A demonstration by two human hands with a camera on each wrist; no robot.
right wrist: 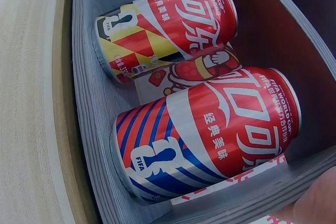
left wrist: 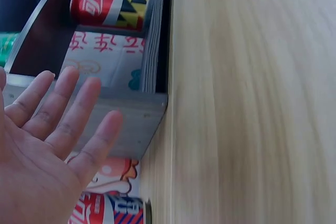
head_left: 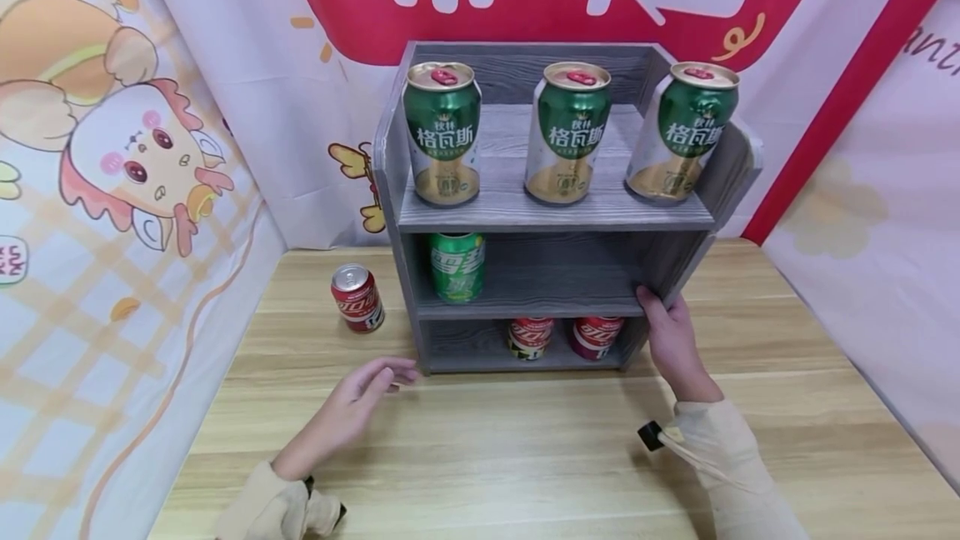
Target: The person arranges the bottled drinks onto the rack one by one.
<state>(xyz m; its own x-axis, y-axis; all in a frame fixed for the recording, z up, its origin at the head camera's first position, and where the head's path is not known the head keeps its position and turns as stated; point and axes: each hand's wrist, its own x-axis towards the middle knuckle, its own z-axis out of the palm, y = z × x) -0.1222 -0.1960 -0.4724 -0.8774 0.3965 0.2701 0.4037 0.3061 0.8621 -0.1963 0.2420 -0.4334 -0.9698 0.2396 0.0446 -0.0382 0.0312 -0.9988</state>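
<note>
A grey wooden shelf [head_left: 555, 307] with three levels stands on the table. At its right side panel, my right hand [head_left: 674, 346] grips the edge, thumb at the front; the other fingers are mostly hidden. My left hand [head_left: 356, 402] is near the lower left corner, fingers extended and holding nothing. Left of the shelf stands a red cola can [head_left: 357, 298]. Two more, a yellow-patterned cola can [right wrist: 167, 27] and a blue-striped cola can [right wrist: 210, 135], occupy the bottom level. One green can [head_left: 457, 267] sits at the left of the middle level.
Along the top level stand three green-and-gold cans: a left can [head_left: 444, 136], a middle can [head_left: 568, 136] and a right can [head_left: 682, 136]. Printed cloth [head_left: 315, 107] hangs behind and beside the wooden table [head_left: 525, 457].
</note>
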